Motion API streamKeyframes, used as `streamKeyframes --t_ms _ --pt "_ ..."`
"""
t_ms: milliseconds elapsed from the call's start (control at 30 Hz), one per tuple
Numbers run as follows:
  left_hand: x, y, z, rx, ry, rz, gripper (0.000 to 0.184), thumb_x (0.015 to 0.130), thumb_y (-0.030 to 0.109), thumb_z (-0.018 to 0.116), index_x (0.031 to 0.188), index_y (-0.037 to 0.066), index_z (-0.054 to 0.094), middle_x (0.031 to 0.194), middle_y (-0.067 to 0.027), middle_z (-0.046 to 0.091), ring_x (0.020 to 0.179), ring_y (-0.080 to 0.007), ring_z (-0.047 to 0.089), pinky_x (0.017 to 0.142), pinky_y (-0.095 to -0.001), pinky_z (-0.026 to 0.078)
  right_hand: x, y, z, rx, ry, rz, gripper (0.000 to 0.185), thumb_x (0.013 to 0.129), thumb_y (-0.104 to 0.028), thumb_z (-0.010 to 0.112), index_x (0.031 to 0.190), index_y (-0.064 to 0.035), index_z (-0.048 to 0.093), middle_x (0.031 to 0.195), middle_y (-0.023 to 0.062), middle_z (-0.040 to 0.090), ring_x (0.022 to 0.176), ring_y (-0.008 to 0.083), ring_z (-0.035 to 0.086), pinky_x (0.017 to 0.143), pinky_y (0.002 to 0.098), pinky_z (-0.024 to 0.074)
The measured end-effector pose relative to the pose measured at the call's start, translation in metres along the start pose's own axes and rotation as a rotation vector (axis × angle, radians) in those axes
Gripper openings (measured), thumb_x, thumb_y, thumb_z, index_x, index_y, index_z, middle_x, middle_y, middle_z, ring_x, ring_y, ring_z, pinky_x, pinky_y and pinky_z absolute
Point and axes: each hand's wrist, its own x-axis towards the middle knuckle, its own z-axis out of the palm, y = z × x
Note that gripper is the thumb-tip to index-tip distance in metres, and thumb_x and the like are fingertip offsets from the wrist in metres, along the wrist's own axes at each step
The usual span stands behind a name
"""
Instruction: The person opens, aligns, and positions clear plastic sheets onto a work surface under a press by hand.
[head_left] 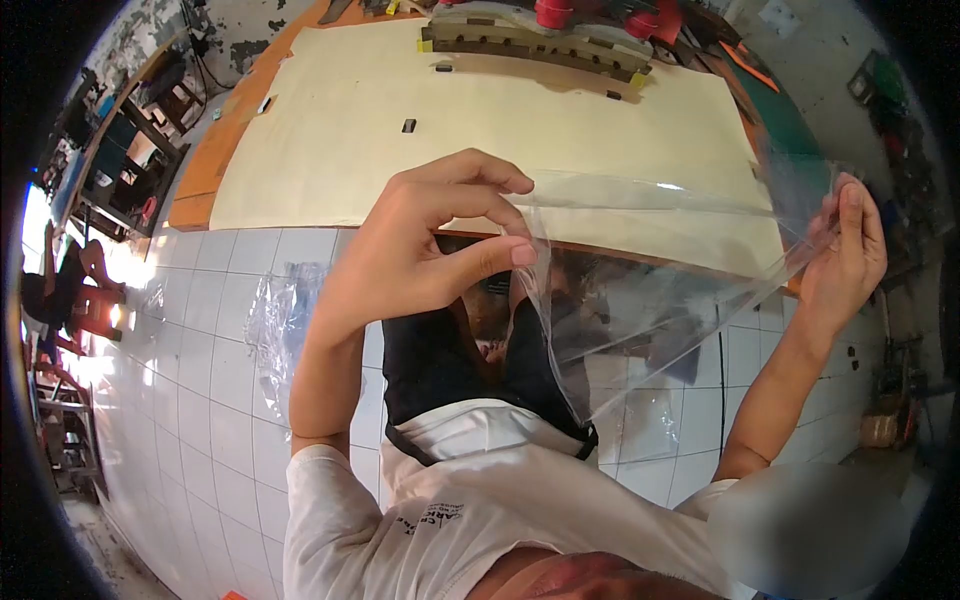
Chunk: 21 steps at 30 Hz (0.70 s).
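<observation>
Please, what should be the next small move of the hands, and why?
Perhaps move the clear, thin plastic film forward over the cream, flat table covering: the left hand and right hand hold it spread, while its lower corner hangs by the black shorts.

White T-shirt (560, 500) with 2 short sleeves (325, 515) and dark lettering (430, 515), black shorts (425, 375), 2 bare hands (415, 225).

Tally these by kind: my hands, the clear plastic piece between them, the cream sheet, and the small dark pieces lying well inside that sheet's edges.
Hands (left hand, right hand): 2
Clear plastic piece: 1
Cream sheet: 1
Small dark pieces: 3
Total: 7
</observation>
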Motion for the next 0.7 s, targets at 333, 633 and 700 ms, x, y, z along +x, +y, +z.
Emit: streamKeyframes --t_ms 333,633,700 --pt "0.016 0.008 -0.019 0.183 -0.167 0.063 0.018 0.073 0.018 0.082 0.073 0.004 0.071 0.107 -0.0131 0.062 0.101 -0.0258 0.061 0.085 -0.034 0.047 0.016 0.005 0.018 -0.044 0.077 -0.084 0.018 0.092 -0.014 0.068 0.102 -0.0001 0.07 0.097 0.0067 0.071 0.078 0.0089 0.062 0.059 0.0205 0.0467" --pt "0.023 0.003 -0.012 0.24 0.0 0.102 0.034 0.074 0.015 0.082 0.101 0.002 0.066 0.119 -0.0164 0.061 0.11 -0.0272 0.06 0.092 -0.0353 0.046 0.016 0.003 0.008 -0.044 0.158 -0.107 0.017 0.092 -0.013 0.067 0.102 -0.0008 0.07 0.097 0.0059 0.07 0.079 0.0081 0.062 0.061 0.0199 0.0476" --pt "0.017 -0.009 0.008 0.08 0.18 0.113 0.054 0.075 0.021 0.082 0.118 0.003 0.055 0.128 -0.0173 0.055 0.117 -0.0289 0.056 0.097 -0.0371 0.043 0.015 0.003 0.006 -0.038 0.188 -0.104 0.017 0.092 -0.013 0.068 0.103 -0.0008 0.07 0.097 0.0057 0.07 0.079 0.0082 0.062 0.061 0.0202 0.0478"
